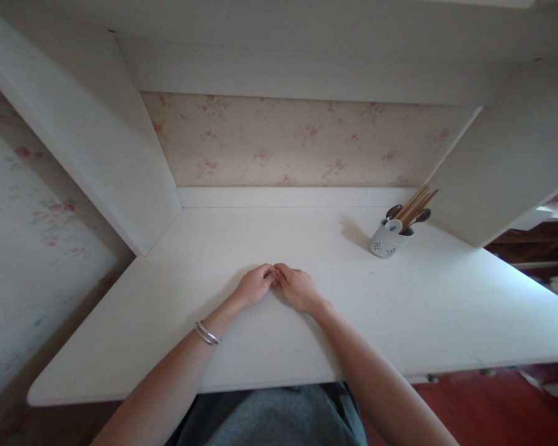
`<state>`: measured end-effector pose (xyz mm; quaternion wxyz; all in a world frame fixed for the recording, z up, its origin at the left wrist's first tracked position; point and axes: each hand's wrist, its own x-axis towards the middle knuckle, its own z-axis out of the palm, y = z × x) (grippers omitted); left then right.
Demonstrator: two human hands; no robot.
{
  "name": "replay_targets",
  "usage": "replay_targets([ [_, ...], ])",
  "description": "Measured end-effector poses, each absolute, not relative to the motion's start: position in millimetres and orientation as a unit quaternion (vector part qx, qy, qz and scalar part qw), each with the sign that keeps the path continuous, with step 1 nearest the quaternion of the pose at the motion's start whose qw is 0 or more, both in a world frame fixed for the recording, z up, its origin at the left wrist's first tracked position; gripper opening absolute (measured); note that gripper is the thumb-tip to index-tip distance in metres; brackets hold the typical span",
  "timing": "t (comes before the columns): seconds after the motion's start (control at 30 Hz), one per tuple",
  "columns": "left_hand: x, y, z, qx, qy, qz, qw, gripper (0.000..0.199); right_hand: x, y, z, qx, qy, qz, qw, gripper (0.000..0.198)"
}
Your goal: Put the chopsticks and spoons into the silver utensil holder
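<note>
Both of my hands rest together on the white desk (134,334), near its middle. My left hand (255,285) is closed, its fingers curled in and meeting those of the other hand; two silver bangles (207,333) circle that wrist. My right hand (298,287) is closed too, with bent fingertips pressed against the left ones. No object shows in either hand. To the right of them stands a white utensil holder (385,243) with small holes in its side. Wooden chopsticks (413,207) and dark spoons (422,215) lean out of its top.
White panels rise at the left (116,142) and right (488,155) of the desk, with a shelf (307,37) overhead. Floral wallpaper (283,142) covers the back. The desk's front edge runs close to my body, and a red floor (488,409) shows at lower right.
</note>
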<state>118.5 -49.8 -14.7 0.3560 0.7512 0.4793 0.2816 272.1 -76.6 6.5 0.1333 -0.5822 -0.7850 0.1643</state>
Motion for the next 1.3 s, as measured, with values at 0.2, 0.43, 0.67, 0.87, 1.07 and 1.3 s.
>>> replay_targets([
  [0.2, 119.2, -49.6, -14.0, 0.749, 0.483, 0.278, 0.358, 0.021, 271.8, -77.6, 8.4, -0.584, -0.784, 0.163, 0.130, 0.039],
  [0.43, 118.8, -49.6, -15.3, 0.750, 0.480, 0.282, 0.357, 0.020, 272.7, -76.5, 6.6, -0.579, -0.787, 0.163, 0.139, 0.040],
  [0.67, 118.4, -47.7, -19.5, 0.748, 0.480, 0.286, 0.358, 0.019, 273.7, -77.2, 4.8, -0.578, -0.786, 0.163, 0.147, 0.038],
  [0.87, 119.1, -48.9, -17.0, 0.748, 0.487, 0.277, 0.356, 0.024, 275.5, -72.3, 2.9, -0.559, -0.759, 0.236, 0.236, 0.033],
  [1.07, 118.6, -51.0, -13.5, 0.733, 0.510, 0.260, 0.367, 0.030, 354.7, -52.6, 16.9, -0.625, -0.527, 0.289, 0.497, 0.042],
  [1.3, 121.5, -46.9, -14.1, 0.709, 0.498, 0.278, 0.415, 0.027, 498.6, -46.6, 14.7, -0.782, -0.281, -0.025, 0.556, 0.096],
])
